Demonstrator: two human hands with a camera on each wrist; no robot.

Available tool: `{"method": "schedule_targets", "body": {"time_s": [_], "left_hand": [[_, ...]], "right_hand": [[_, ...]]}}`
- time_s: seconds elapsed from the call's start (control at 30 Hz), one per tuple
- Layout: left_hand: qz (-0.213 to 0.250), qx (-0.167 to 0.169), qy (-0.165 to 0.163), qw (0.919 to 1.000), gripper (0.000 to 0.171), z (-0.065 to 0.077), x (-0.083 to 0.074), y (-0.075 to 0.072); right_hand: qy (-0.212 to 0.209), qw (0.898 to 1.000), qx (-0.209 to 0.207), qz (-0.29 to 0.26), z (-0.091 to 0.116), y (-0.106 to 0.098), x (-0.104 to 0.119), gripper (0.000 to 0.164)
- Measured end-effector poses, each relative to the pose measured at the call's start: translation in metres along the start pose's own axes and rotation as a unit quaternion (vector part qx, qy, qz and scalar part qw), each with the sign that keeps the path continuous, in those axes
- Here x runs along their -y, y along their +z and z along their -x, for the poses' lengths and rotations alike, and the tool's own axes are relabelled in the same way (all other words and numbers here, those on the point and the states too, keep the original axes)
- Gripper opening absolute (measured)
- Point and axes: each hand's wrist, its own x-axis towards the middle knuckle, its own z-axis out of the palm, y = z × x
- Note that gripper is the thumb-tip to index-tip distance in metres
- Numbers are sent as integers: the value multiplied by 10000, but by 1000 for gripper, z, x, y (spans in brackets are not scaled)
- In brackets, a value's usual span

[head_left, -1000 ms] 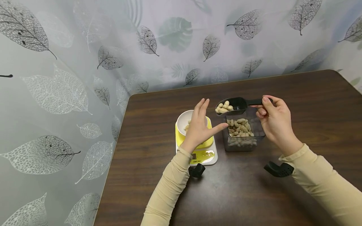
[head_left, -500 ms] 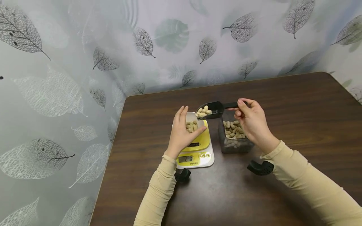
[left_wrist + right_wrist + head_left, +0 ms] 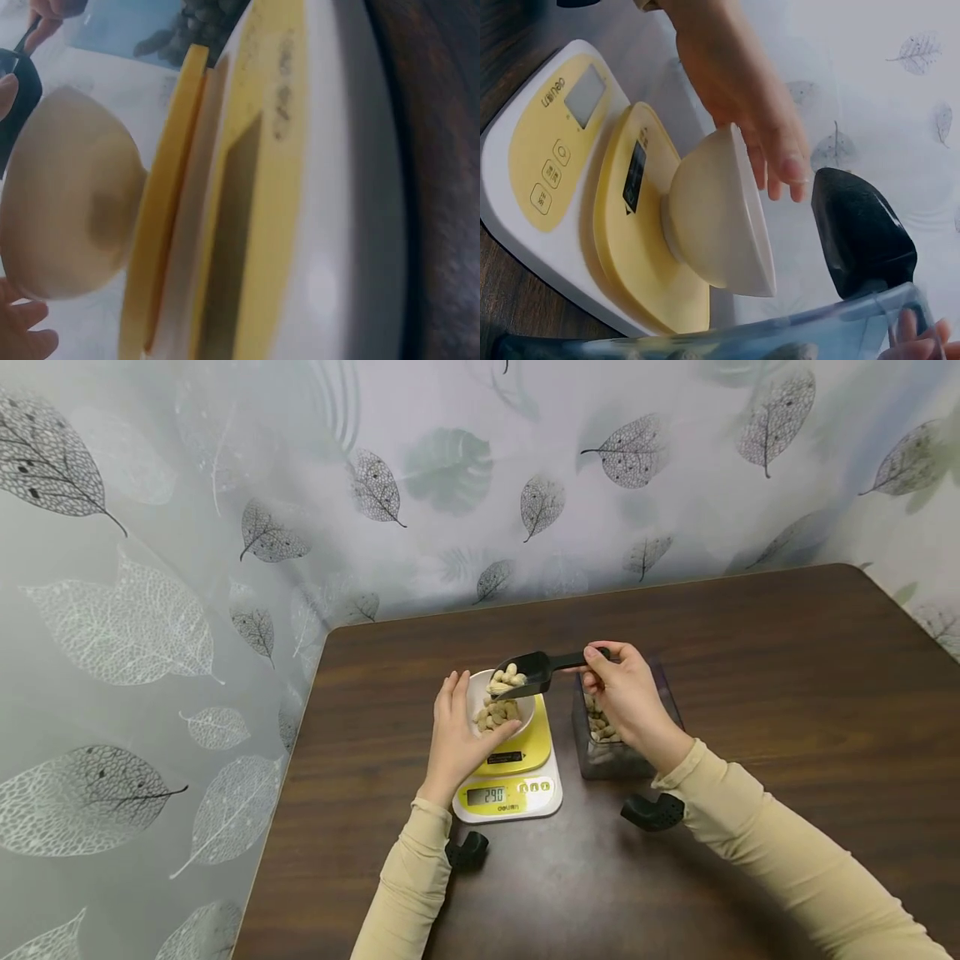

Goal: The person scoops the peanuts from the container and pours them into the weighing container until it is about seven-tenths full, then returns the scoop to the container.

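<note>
My right hand (image 3: 630,702) pinches the handle of a black scoop (image 3: 537,672) that carries several unshelled peanuts (image 3: 507,679). The scoop is over the rim of a white bowl (image 3: 716,214), its tip pointing left. Peanuts (image 3: 495,717) lie in the bowl, which stands on a yellow and white kitchen scale (image 3: 555,789) reading 29.0. My left hand (image 3: 459,747) is at the bowl's left and near side, fingers extended and thumb apart. In the right wrist view, its fingers (image 3: 784,154) are by the bowl's rim; whether they touch it I cannot tell.
Right of the scale stands a dark see-through container (image 3: 611,767) of peanuts, partly hidden under my right hand. Black wrist-worn devices (image 3: 652,812) hang below both wrists. A leaf-patterned curtain (image 3: 450,518) runs behind and left of the brown wooden table (image 3: 750,693).
My right hand has brought the loaded scoop leftward, from above the container to over the bowl. The left hand stays beside the bowl, now showing more of it; the camera view has shifted slightly.
</note>
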Motion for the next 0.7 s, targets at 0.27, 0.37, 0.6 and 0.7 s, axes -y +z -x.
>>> {"method": "schedule_targets", "body": {"time_s": [0.27,0.37,0.6,0.7], "left_hand": [[58,148,-190,9997,109,5,4,0],[73,229,-239,9994,112,5,4,0],[126,327,-315,9989,114,5,6,2],[162,360,-290,9988,114,5,6,3]], "right_hand": [[-120,9983,-21,577,-1,0,-3,20],[-252,9963,-45,822,-2,1,-4,27],[-942,9790,-118,1806,3,4,-7,40],[-1321,9693,-155,2068,5,4,-8,40]]}}
